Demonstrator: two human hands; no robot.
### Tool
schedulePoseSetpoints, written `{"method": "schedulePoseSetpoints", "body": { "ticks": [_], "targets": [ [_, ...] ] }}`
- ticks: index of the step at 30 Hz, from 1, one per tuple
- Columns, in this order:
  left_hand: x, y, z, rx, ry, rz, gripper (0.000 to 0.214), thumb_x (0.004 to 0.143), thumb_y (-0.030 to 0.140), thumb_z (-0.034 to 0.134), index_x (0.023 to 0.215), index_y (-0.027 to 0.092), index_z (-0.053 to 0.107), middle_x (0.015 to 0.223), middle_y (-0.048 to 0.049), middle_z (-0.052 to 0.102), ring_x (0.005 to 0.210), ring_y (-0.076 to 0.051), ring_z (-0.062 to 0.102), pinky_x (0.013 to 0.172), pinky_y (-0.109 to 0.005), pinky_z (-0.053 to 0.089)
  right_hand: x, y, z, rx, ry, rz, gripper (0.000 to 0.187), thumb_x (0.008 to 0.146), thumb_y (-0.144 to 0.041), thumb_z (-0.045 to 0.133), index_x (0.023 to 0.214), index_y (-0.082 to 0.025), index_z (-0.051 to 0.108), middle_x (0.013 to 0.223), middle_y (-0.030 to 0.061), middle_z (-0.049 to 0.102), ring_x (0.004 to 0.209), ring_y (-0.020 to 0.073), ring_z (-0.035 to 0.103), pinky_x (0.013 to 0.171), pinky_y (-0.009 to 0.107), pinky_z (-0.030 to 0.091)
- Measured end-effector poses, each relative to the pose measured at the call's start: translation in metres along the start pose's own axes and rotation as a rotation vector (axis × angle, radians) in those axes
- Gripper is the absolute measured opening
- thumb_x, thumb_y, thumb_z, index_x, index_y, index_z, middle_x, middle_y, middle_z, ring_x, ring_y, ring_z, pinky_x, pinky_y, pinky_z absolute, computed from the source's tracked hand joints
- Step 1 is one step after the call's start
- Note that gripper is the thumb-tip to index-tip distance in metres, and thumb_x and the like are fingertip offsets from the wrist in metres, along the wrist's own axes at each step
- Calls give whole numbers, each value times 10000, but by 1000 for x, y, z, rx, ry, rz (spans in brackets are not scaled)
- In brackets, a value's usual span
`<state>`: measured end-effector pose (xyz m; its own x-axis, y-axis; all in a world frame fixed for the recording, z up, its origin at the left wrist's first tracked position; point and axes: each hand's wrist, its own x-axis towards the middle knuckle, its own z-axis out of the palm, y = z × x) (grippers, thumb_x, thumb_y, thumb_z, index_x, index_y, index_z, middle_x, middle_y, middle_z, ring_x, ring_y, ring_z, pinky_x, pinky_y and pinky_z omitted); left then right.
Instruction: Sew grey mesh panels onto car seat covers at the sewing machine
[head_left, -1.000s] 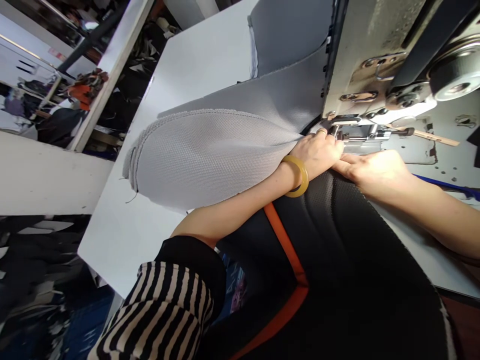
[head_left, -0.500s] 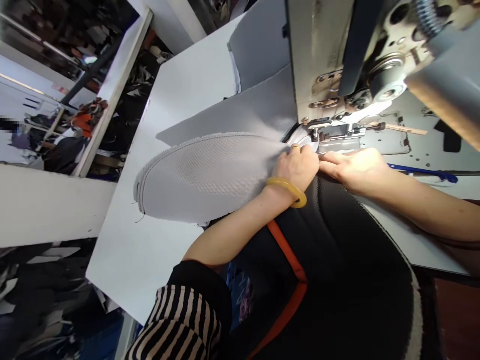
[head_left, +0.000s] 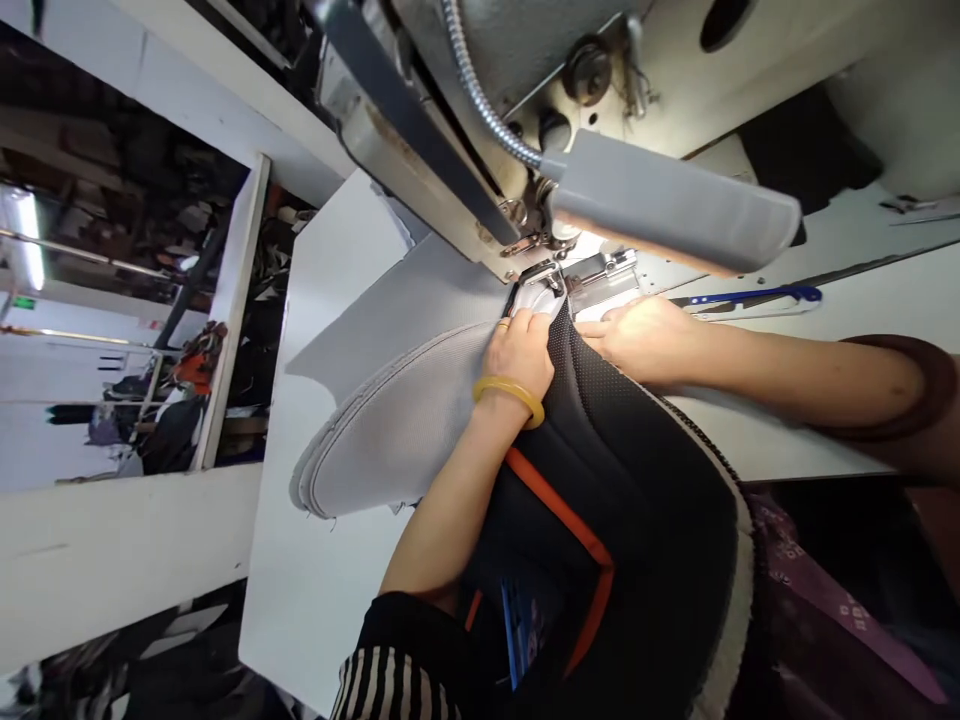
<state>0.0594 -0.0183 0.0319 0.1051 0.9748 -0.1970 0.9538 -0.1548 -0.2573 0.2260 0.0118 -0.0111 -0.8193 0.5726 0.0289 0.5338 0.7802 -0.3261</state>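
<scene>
My left hand (head_left: 521, 355), a yellow bangle on its wrist, has its fingers curled over padded fabric just before the presser foot (head_left: 541, 272) of a sewing machine (head_left: 420, 150). Grey mesh fabric (head_left: 405, 420) with a stitched, curved edge spreads out to the left. Joined to it, black fabric (head_left: 645, 480) with an orange strip (head_left: 559, 505) hangs down toward me. On the right, my right hand (head_left: 649, 338) grips the black fabric's edge, its fingertips partly hidden under the fold. The needle itself is hard to make out.
A grey lamp (head_left: 675, 200) on a coiled metal neck lights the sewing spot. To the right of my hand lies a blue-handled tool (head_left: 757, 297) on the white table (head_left: 300, 590). Fabric scraps (head_left: 180, 660) are heaped at the lower left.
My view has shifted and turned, so the machine and lamp show more fully. Both hands stay at the fabric by the presser foot, now slightly farther apart, with the black edge raised between them.
</scene>
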Motion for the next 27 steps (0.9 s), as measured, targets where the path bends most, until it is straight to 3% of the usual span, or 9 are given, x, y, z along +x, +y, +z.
{"method": "schedulePoseSetpoints", "body": {
  "ticks": [5,8,12,16,18,20,23,27],
  "targets": [
    [-4,0,-10,5,-43,32,366,946,141,344,1203,180,602,1199,-96,600,1123,-227,550,937,-330,482,-5,-10,-19,-87,-26,28,378,945,-155,278,1071,-105,631,801,65,662,599,133,461,559,279,157],
    [-7,1,-13,38,-52,52,376,936,138,350,1225,187,586,1205,-99,583,1163,-239,514,908,-336,491,-5,-10,-22,-88,-14,6,365,943,-141,285,998,-94,643,860,65,667,598,126,457,550,281,163],
    [-6,0,-11,24,-81,90,406,918,101,353,1245,188,578,1187,-96,574,1128,-233,525,932,-338,469,-2,-8,-17,-105,-25,25,375,961,-162,277,1016,-115,644,1015,62,665,629,118,494,542,283,161],
    [-2,0,-8,-27,-128,135,396,876,71,402,1202,178,600,1204,-112,555,1135,-249,530,918,-352,466,-1,-3,-8,-196,-50,111,360,966,-249,315,1026,-134,650,1038,93,656,743,153,554,528,289,157],
    [-1,-1,-9,-54,-129,164,366,869,82,429,1178,166,608,1224,-121,546,1159,-262,520,902,-353,475,-2,1,-2,-233,29,77,366,965,-248,318,1087,-147,647,1072,111,657,835,174,561,535,290,190],
    [-3,-1,-12,-55,-130,186,360,857,97,480,1192,157,598,1251,-127,537,1186,-269,502,895,-346,484,-2,5,3,-248,81,-50,415,956,-173,281,1173,-182,635,1150,93,662,854,172,554,550,292,235],
    [-7,2,-19,-20,-174,128,414,874,111,494,1278,184,548,1300,-125,524,1225,-276,479,897,-346,491,-2,9,8,-234,24,-170,491,920,-105,271,1245,-214,623,1258,49,648,809,151,575,538,284,274],
    [-5,7,-26,-87,-272,24,408,936,130,387,1318,187,518,1283,-138,539,1153,-273,561,877,-353,501,-1,11,12,-179,-2,-52,492,890,-141,317,1243,-260,639,1261,21,654,735,142,602,498,283,262]
  ]
}}
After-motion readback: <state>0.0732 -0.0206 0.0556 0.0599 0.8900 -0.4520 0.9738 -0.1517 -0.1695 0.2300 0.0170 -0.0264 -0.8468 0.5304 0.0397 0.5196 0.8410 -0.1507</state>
